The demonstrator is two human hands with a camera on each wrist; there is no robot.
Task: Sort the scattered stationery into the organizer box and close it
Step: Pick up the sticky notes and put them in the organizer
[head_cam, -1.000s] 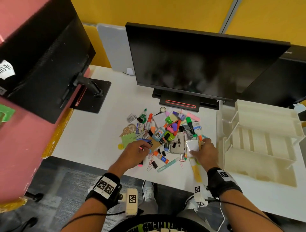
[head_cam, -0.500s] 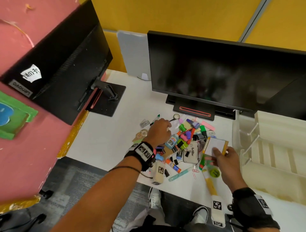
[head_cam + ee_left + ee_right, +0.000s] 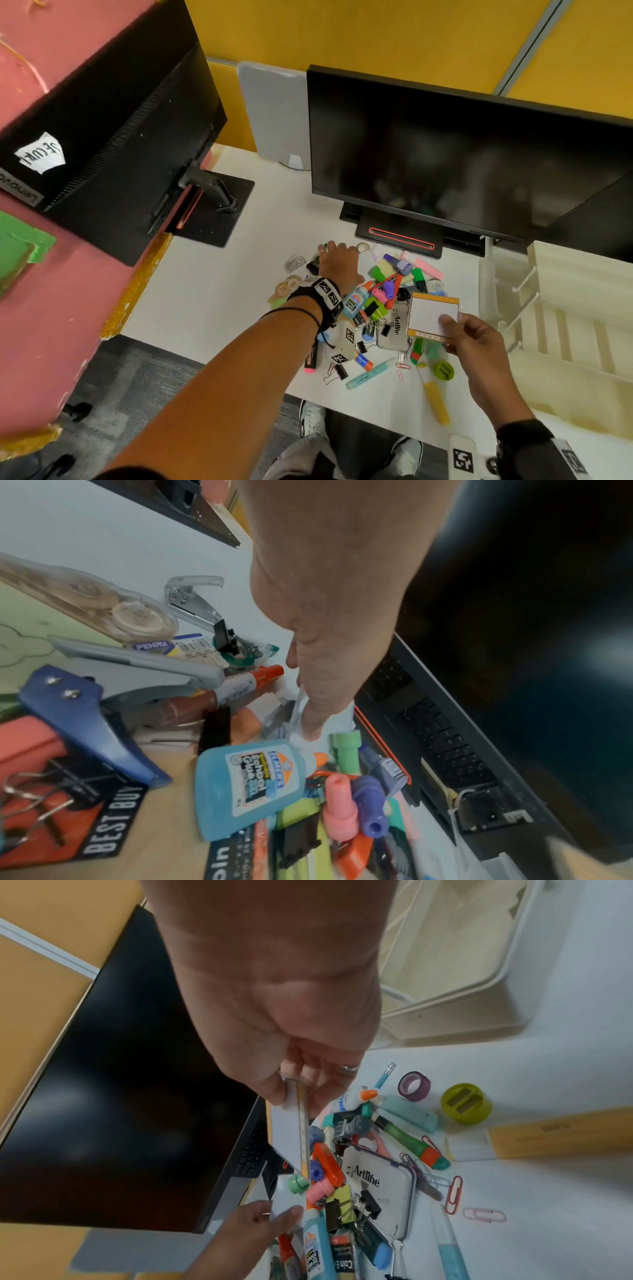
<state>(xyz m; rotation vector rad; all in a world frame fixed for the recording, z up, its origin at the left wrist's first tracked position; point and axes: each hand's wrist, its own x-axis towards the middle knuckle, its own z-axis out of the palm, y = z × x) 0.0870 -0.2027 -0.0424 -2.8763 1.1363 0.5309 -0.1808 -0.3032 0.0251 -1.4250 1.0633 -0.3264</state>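
Stationery lies heaped on the white desk (image 3: 212, 301): a blue glue bottle (image 3: 356, 301) (image 3: 246, 785), a clear Artline case (image 3: 395, 329) (image 3: 377, 1185), markers, binder clips, paper clips. My left hand (image 3: 337, 262) (image 3: 308, 723) reaches over the pile's far left part, thumb and fingers pinching a white note pad (image 3: 284, 1196) in clear wrap. My right hand (image 3: 448, 322) (image 3: 294, 1093) holds a white card with orange edges (image 3: 433, 317) above the pile. The cream organizer box (image 3: 582, 308) (image 3: 445, 988) stands open with its tiers spread at the right.
A black monitor (image 3: 445, 154) stands right behind the pile, its base close to my left fingers. A second monitor (image 3: 120, 137) stands at the left. A green sharpener (image 3: 444, 370) and a yellow highlighter (image 3: 435, 401) lie near the desk's front edge.
My left hand has moved from the pile's near side to its far left. My right hand has lifted the white card off the pile and holds it raised.
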